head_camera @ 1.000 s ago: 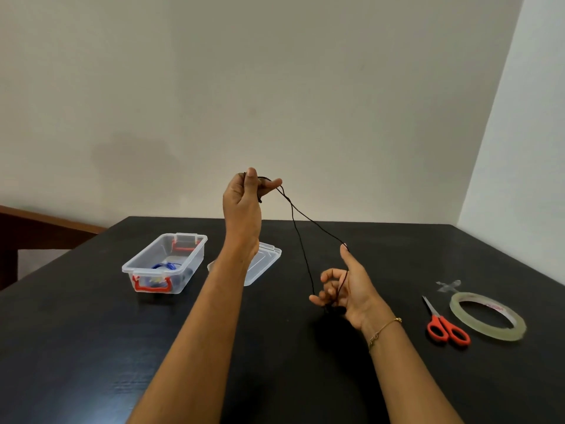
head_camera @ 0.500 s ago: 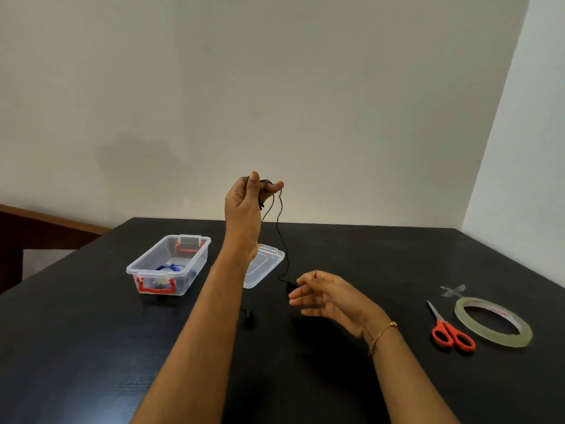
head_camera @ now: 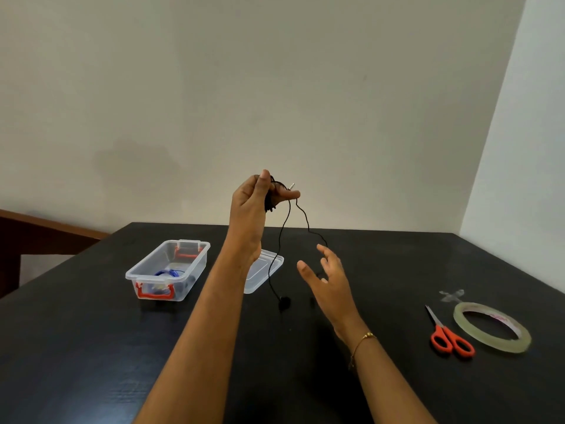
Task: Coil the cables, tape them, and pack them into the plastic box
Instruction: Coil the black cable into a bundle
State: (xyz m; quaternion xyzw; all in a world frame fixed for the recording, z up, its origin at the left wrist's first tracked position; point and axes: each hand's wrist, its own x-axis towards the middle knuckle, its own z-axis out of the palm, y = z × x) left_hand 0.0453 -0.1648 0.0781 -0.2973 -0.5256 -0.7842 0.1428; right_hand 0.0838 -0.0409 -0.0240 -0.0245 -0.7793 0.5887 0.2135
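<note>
The raised left hand (head_camera: 255, 197) pinches a small coil of black cable (head_camera: 282, 237), whose loose tail hangs straight down to the desk (head_camera: 91, 347). The right hand (head_camera: 328, 278), open and empty, hovers just right of that tail, nearer it.

We find no legible text, label, brand, number or sign anywhere in the frame. The only candidate is the tape roll (head_camera: 492, 331) at the lower right of the frame: we note faint pinkish marks on the inner face of its ring, but they are too small and blurred to read as characters. The plastic box (head_camera: 169, 270) at centre left and the scissors (head_camera: 450, 339) beside the tape roll carry no marking that we can make out.
</note>
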